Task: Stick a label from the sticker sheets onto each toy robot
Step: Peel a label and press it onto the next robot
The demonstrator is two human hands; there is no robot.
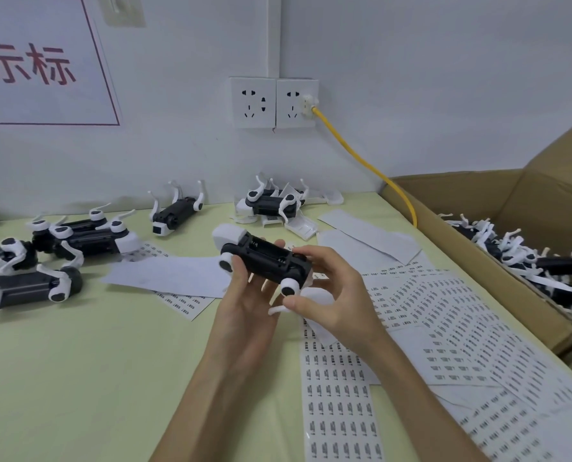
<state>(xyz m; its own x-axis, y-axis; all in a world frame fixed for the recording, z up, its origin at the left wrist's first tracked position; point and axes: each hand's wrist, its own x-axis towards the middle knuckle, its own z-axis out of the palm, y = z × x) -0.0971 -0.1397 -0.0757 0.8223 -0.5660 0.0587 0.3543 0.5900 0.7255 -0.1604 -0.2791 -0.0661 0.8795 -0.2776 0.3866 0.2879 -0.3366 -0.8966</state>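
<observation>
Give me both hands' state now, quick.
Left hand: closed, holding the toy robot from below.
Right hand: closed, fingers holding the same toy robot at its rear end.

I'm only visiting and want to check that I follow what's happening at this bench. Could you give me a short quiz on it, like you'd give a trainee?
1. True or false: the left hand and the right hand both hold the same toy robot.
2. What lies in the cardboard box? A. more toy robots B. tools C. fruit
3. Fill in: the sticker sheets lie on the table mostly on the side of the ___ hand.

Key: 1 true; 2 A; 3 right.
</observation>
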